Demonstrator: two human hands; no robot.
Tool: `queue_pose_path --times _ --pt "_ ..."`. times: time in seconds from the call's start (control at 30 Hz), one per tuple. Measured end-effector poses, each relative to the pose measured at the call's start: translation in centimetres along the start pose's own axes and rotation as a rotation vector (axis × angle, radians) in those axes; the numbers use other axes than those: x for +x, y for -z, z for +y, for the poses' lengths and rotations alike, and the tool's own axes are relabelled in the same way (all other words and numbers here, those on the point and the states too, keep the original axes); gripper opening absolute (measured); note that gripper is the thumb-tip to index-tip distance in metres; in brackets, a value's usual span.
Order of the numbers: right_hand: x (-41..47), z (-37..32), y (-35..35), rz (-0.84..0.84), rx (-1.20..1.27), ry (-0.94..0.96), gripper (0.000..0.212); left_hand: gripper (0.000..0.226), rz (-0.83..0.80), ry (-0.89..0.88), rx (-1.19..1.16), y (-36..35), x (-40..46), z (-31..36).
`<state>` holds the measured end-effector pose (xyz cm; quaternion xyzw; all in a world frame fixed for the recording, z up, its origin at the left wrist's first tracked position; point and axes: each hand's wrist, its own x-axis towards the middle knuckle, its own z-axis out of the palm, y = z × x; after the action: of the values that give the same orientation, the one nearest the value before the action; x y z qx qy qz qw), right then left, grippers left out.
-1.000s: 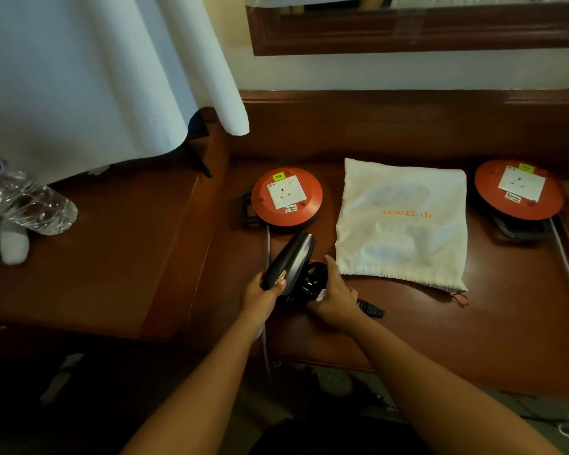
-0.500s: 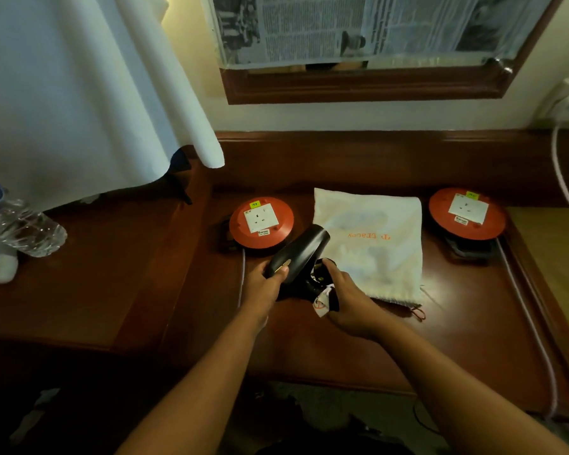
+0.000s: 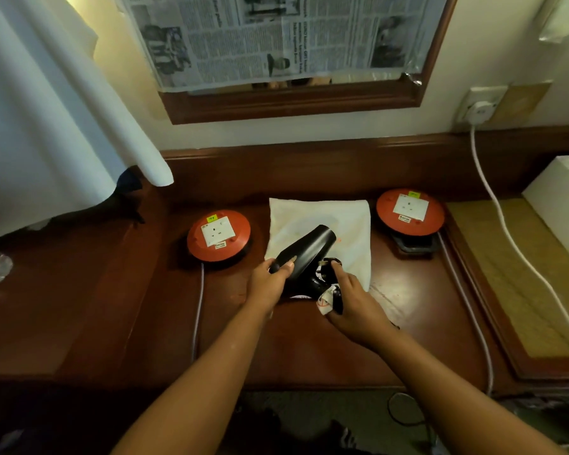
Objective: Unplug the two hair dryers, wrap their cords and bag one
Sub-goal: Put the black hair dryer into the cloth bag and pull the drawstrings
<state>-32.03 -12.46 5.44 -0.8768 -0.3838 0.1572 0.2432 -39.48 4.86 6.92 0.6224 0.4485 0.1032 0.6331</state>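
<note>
Since a second ago I have lifted the hair dryer (image 3: 304, 249) off the desk (image 3: 309, 349) and up over the near edge of the white bag (image 3: 345, 224), which lies between the two orange socket reels. My left hand (image 3: 270, 284) wraps its grip round the barrel, while my right hand (image 3: 349, 298) pinches the bundled cord and its white tag (image 3: 326, 302) against the folded handle. If my right grip slackens, I judge the wound cord could spring loose and snag at the bag's mouth.
</note>
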Motion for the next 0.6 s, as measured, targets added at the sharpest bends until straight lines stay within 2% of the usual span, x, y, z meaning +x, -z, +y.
queue_pose_path --times 0.13,0.2,0.33,0.4,0.43,0.5,0.6 --pt "-0.1 2.0 0.0 0.034 -0.045 -0.012 0.088 0.056 -0.065 0.003 0.025 -1.4 0.4 0.2" --pt "0.1 3.0 0.0 0.059 -0.033 -0.007 0.087 0.058 -0.076 -0.065 0.119 -1.9 1.0 -0.2" --pt "0.7 5.3 0.0 0.099 -0.015 -0.051 0.086 0.049 -0.156 -0.104 0.182 -2.0 2.7 -1.0" --pt "1.1 6.5 0.0 0.107 -0.005 -0.081 0.088 0.043 -0.141 -0.12 0.219 -1.9 4.0 -2.1" --pt "1.3 7.1 -0.1 0.105 0.006 -0.095 0.088 0.041 -0.11 -0.163 0.309 -1.8 4.7 -2.8" --pt "1.6 8.2 -0.2 0.093 0.018 -0.124 0.089 0.04 -0.06 -0.304 0.634 -1.1 6.2 -4.6" --pt "2.0 9.3 -0.4 0.086 0.012 -0.154 0.089 0.05 -0.097 -0.49 1.163 0.1 8.1 -7.2"
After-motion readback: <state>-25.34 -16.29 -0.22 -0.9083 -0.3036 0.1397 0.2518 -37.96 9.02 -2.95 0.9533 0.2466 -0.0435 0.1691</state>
